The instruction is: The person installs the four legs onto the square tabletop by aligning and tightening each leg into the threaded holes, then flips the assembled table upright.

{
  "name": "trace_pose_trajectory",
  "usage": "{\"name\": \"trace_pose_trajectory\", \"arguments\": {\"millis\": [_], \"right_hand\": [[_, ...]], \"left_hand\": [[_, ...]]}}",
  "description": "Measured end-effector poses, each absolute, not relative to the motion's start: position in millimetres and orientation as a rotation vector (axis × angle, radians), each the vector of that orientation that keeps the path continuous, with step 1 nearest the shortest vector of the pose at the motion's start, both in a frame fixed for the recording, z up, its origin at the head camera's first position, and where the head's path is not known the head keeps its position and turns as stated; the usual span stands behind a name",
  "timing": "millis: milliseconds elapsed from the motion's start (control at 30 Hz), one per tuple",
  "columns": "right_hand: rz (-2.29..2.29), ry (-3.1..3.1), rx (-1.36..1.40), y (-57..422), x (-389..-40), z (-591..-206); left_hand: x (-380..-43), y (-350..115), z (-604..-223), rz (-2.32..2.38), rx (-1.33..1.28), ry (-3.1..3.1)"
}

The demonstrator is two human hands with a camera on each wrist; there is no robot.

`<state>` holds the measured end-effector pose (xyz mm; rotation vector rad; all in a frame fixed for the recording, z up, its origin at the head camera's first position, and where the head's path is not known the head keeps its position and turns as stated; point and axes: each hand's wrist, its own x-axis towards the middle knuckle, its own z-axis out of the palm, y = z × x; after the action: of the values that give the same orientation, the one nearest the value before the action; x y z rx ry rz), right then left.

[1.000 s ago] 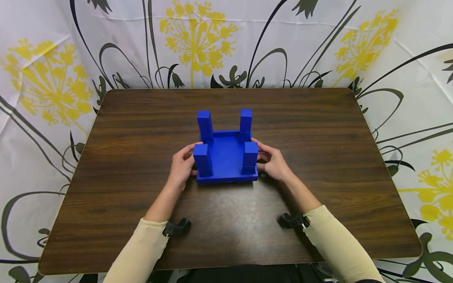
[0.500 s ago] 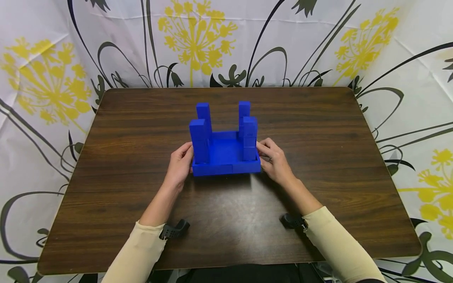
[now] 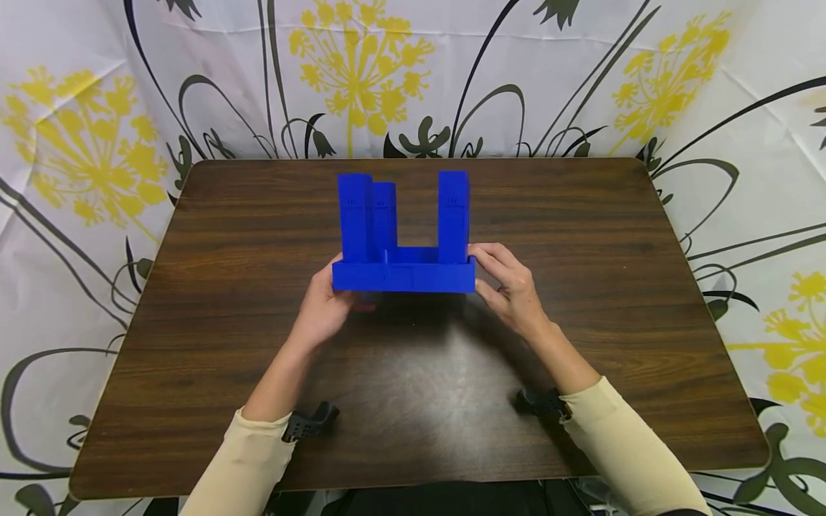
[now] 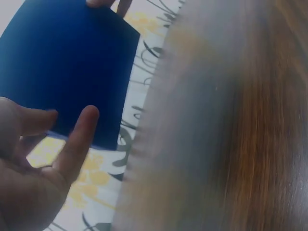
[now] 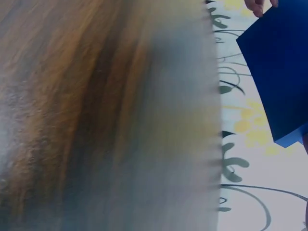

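A blue upturned toy table, a shallow rimmed slab with tall square posts pointing up, is held above the tabletop between both hands. Three posts show in the head view. My left hand grips the slab's left end, and a fingertip reaches under it. The left wrist view shows the flat blue underside with fingers at its edges. At the right end, my right hand pinches the slab between fingers and thumb. In the right wrist view the blue slab fills the upper right, and most of that hand is out of frame.
The brown wood-grain table spreads below the hands. Behind it hangs a white curtain with yellow and grey flowers. Dark wrist straps sit at the cream sleeves.
Both hands have raised the upturned toy table off the tabletop and tipped it, so its front rim now faces me. The posts show more of their front sides, and one has gone out of sight.
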<state>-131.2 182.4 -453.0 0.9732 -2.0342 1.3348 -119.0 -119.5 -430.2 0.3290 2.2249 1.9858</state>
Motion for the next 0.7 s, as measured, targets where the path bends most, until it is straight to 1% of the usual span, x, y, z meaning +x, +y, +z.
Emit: {"name": "trace_pose_trajectory", "arguments": {"millis": [200, 333, 467, 533, 700], "right_hand": [[1.425, -2.018, 0.917, 180, -129, -439], [1.518, -2.044, 0.848, 178, -126, -431], [1.549, -2.098, 0.746, 174, -120, -417], [1.562, -2.135, 0.691, 172, -116, -408], [1.647, -2.213, 0.568, 170, -111, -392]], "left_hand": [[-115, -124, -424, 1.893, 0.504, 2.453], [-109, -120, -404, 1.837, 0.587, 2.572], [-105, -116, -388, 1.818, 0.606, 2.591], [-105, -115, -386, 1.797, 0.604, 2.611], [-116, -120, -407, 1.8, 0.572, 2.606]]}}
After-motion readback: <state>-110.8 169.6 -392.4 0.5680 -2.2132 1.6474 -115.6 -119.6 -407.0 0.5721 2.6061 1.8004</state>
